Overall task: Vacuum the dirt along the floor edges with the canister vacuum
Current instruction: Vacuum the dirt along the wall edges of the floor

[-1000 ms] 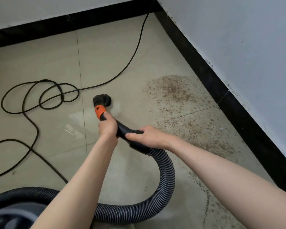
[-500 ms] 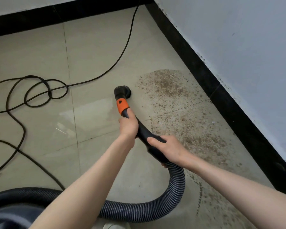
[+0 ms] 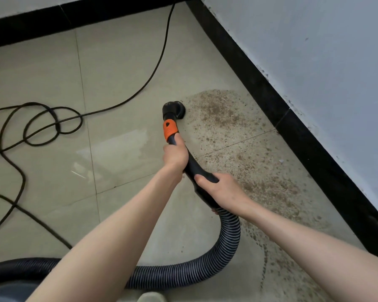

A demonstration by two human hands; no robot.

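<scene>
Your left hand (image 3: 175,154) grips the black wand (image 3: 193,168) just below its orange collar (image 3: 170,129); your right hand (image 3: 222,190) grips the wand's rear end where the ribbed hose (image 3: 229,240) joins. The round brush nozzle (image 3: 172,109) sits at the left edge of the dirt patch (image 3: 249,153), which runs along the black baseboard (image 3: 292,118). A power cord (image 3: 52,123) lies looped to the left.

Bare room corner, beige floor tiles (image 3: 122,68), black skirting (image 3: 244,62), white walls (image 3: 314,51)
</scene>
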